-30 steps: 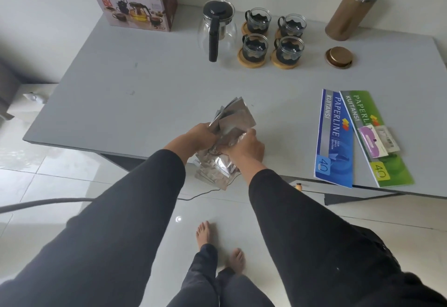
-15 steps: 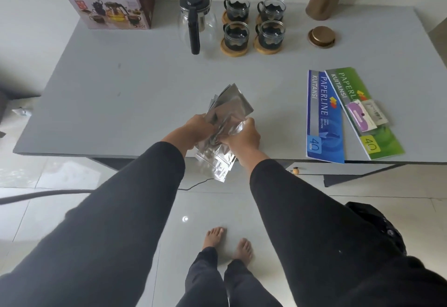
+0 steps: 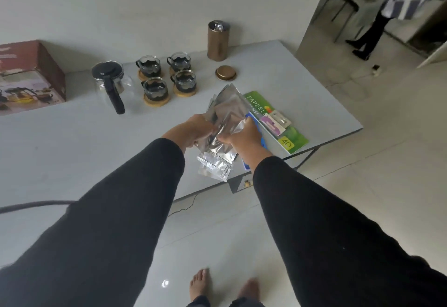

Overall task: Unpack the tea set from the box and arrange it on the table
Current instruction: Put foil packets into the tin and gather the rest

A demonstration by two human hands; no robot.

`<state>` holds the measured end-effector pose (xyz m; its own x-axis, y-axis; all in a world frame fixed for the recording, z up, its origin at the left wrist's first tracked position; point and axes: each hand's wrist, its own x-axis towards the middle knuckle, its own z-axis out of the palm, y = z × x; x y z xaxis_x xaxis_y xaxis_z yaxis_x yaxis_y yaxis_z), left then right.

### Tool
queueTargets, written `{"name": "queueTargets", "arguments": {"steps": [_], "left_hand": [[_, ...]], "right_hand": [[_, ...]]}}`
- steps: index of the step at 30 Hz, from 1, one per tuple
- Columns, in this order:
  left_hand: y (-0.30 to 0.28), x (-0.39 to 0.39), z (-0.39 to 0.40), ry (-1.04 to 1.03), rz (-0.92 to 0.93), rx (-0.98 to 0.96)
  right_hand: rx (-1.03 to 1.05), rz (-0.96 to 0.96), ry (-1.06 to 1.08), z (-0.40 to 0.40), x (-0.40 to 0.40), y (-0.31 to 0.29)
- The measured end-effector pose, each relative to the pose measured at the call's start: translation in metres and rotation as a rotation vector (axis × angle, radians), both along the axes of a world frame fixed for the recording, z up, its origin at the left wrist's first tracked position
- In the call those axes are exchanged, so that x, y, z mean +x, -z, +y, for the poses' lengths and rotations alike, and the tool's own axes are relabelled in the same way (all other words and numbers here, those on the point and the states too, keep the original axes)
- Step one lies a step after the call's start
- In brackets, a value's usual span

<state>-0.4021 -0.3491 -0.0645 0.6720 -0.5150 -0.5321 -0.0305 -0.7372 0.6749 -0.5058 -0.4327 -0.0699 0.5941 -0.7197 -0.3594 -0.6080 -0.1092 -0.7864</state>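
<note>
Grey tabletop (image 3: 60, 152) under us, pale wall behind, and we stand at its near edge. Both our hands are busy: the left hand (image 3: 191, 130) and the right hand (image 3: 244, 135) each grip the same bundle of silver foil packets (image 3: 225, 123), fingers curled round its middle, the stack fanned out above and below our knuckles. Beyond the left hand stands the glass teapot (image 3: 110, 84), black handle pointing back at us, with four glass cups (image 3: 167, 74) on wooden coasters just beside it. Farther left sits the box (image 3: 29, 74). Past the right hand: the gold canister (image 3: 217, 41), its lid (image 3: 226, 73) lying apart from it. These packets look light, thin and slippery, liable to slide apart, so we'd pinch them across the middle. Glassware's the fragile part: take the pot by its handle.
</note>
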Motion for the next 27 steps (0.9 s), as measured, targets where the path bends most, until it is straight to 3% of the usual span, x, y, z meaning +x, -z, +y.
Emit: {"name": "queueTargets", "arguments": {"steps": [6,11,19,27], "left_hand": [[-0.016,-0.055,-0.108,0.251,-0.025,-0.111],[0.005,-0.146,-0.197,0.395,0.056,-0.205],[0.080,-0.272,-0.296,0.428,0.186,-0.151],[0.192,-0.311,-0.351,0.399,0.216,-0.044]], "right_hand": [[-0.065,-0.005,0.200,-0.081,-0.077,-0.030],[-0.063,0.034,0.357,-0.153,-0.175,-0.020],[-0.011,0.120,0.451,-0.250,-0.292,0.053],[0.112,0.166,0.536,-0.307,-0.335,0.164]]}}
